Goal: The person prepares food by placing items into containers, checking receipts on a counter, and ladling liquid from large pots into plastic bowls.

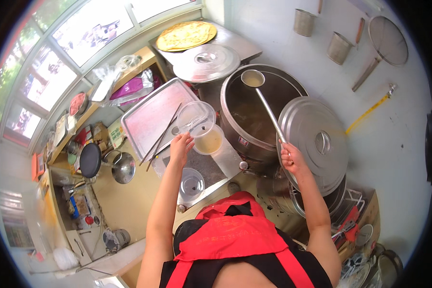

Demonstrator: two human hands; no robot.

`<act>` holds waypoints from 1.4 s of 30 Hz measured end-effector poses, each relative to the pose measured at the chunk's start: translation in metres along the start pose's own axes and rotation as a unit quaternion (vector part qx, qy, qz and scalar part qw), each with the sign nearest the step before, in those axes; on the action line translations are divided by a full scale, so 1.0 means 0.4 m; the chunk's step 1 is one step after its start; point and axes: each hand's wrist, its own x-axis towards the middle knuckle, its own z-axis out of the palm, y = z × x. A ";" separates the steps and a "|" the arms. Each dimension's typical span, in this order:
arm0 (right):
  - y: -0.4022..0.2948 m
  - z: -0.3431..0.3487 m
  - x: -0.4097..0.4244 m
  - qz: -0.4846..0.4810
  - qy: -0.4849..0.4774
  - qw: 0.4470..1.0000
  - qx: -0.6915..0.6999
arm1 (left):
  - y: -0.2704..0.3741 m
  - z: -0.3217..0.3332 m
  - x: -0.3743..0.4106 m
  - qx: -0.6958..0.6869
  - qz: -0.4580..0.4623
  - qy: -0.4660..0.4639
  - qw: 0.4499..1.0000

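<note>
My right hand [292, 158] grips the long handle of a metal ladle [270, 106]. The ladle's bowl holds cloudy liquid and is over a large steel stockpot [234, 118], which has dark liquid inside. My left hand [181, 148] pinches the near rim of a clear round plastic container or lid [198, 109]. Just below that, partly overlapped by it, a clear plastic tub [216, 145] of pale yellowish broth stands on a metal stand [234, 158]. Nearer to me, another clear round plastic container or lid [192, 185] lies on the stand.
Two dark chopsticks [163, 135] lie across a metal tray [147, 120]. A large steel lid [306, 136] leans beside the stockpot, on my right. Behind are another lid [216, 64] and a large flatbread [185, 34]. A strainer [387, 43] hangs on the wall.
</note>
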 end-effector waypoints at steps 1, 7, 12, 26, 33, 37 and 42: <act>-0.008 0.004 -0.049 -0.004 0.002 1.000 -0.012 | -0.002 0.024 0.010 0.007 -0.003 -0.007 1.000; -0.046 0.020 -0.308 -0.008 -0.002 0.999 -0.053 | -0.017 0.171 0.076 0.079 -0.027 -0.045 0.995; -0.040 0.032 -0.456 -0.011 0.018 0.994 -0.105 | -0.044 0.235 0.121 0.125 -0.032 -0.073 0.989; 0.026 0.036 -0.574 -0.090 0.068 0.958 -0.264 | -0.098 0.248 0.109 0.054 -0.034 -0.064 0.996; 0.037 0.023 -0.584 -0.162 0.125 0.887 -0.413 | -0.095 0.252 0.087 0.015 -0.023 -0.057 0.998; 0.045 0.010 -0.577 -0.274 0.139 0.765 -0.565 | -0.090 0.230 0.082 0.001 -0.020 -0.059 0.998; 0.019 0.031 -0.579 -0.275 0.158 0.735 -0.600 | -0.070 0.185 0.067 -0.005 -0.016 -0.042 0.999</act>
